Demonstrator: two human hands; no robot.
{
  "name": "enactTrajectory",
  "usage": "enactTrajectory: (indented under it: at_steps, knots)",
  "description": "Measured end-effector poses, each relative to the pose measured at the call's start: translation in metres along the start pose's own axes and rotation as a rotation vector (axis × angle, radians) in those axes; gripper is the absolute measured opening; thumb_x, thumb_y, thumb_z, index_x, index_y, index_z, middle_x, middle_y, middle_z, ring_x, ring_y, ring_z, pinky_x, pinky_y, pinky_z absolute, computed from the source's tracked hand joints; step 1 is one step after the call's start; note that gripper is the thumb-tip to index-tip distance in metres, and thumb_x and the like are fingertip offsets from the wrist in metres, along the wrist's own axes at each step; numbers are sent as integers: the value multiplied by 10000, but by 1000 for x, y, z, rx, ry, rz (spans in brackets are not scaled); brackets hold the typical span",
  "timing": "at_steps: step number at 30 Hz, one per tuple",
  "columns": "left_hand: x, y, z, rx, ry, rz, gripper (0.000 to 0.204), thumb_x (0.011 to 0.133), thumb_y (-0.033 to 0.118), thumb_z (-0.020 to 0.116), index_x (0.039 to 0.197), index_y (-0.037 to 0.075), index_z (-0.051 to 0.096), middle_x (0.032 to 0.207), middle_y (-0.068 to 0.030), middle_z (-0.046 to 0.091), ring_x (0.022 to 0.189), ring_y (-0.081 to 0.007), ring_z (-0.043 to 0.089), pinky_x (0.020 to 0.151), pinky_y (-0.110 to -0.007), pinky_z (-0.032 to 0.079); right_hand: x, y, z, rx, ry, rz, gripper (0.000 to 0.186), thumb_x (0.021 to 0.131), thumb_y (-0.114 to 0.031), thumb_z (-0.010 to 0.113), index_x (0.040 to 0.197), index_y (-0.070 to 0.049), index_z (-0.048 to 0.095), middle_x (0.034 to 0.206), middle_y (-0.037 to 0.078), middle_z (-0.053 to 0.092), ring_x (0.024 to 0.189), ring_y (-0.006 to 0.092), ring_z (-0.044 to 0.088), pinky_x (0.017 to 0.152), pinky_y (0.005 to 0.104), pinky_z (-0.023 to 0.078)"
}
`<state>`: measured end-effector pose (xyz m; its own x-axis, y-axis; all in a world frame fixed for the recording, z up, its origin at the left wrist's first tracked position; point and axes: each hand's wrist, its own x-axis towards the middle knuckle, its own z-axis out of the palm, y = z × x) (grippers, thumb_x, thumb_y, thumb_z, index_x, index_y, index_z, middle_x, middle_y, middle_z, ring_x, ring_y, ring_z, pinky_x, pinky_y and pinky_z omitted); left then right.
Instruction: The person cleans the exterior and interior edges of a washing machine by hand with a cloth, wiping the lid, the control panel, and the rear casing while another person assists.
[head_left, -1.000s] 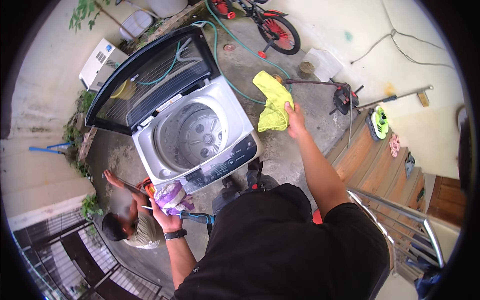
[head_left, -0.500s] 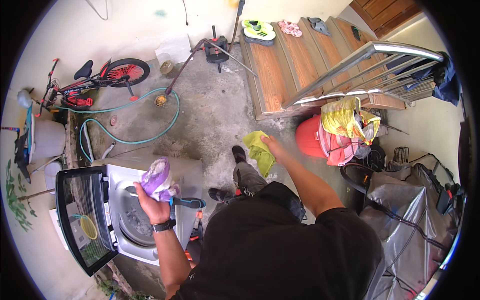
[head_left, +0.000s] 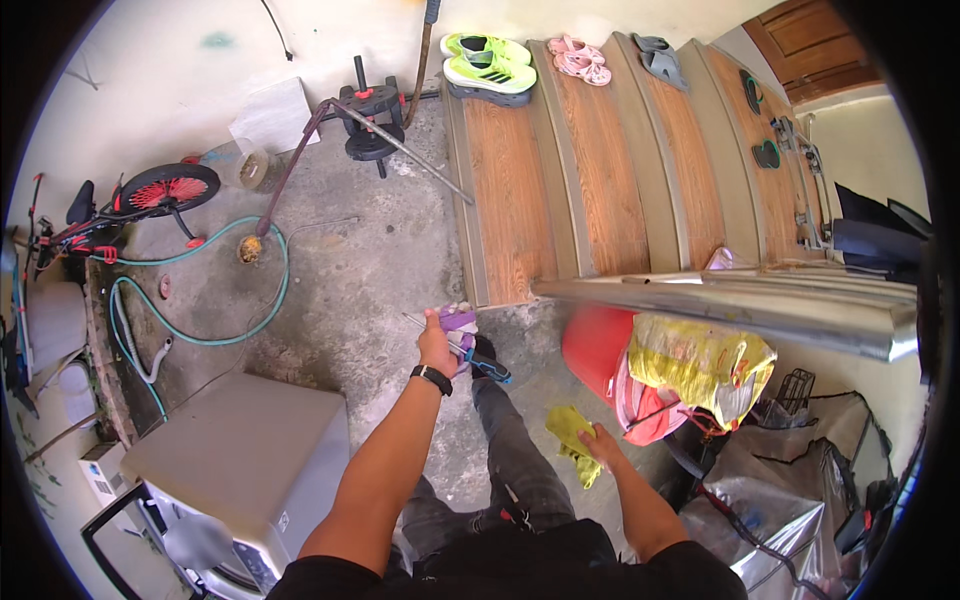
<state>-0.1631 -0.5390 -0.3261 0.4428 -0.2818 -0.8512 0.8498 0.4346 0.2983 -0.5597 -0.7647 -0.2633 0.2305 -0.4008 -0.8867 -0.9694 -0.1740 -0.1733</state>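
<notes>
My left hand (head_left: 437,345) is closed around a bunched purple-and-white cloth (head_left: 459,322) and a slim tool with a blue-and-black handle (head_left: 492,369). The tool's handle sticks out to the right, and a thin pale end shows on the other side; its kind is unclear. Lower and to the right, my right hand (head_left: 602,447) grips a yellow-green cloth (head_left: 572,440) that hangs down from the fingers. At the lower left stands a grey front-loading washing machine (head_left: 240,440) with its door (head_left: 115,545) swung open. Its drum is mostly hidden from here.
Wooden-topped steps (head_left: 510,200) with shoes (head_left: 490,65) rise ahead, beside a metal railing (head_left: 740,305). A red bucket (head_left: 597,345) with a yellow bag (head_left: 690,365) stands at right, near a plastic-covered object (head_left: 770,500). A teal hose (head_left: 285,270) and a bicycle (head_left: 165,190) are at left.
My left hand has moved away from the washing machine's opening to in front of me, still with the purple-and-white cloth and tool. My right hand is lower. The view has shifted toward the steps.
</notes>
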Motion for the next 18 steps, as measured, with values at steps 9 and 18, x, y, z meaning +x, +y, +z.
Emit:
enactTrajectory:
  at_steps: [9,18]
  knots:
    - [366,-146,88,669,256,42,783,1063,636,365,1267,-50,684,1143,-272,739,1135,-396,700,974,-482,522,22,109,-65,195,83,132,484,992,-449,659,1130,12,607,1032,176,675,934,243,637,835,403,520]
    - [296,-143,141,1267,18,407,1082,828,508,821,1617,30,254,1606,-265,344,1485,-427,358,1218,-563,312,38,85,-68,160,-22,112,550,986,-465,668,1244,16,595,1089,188,695,999,243,651,888,401,515]
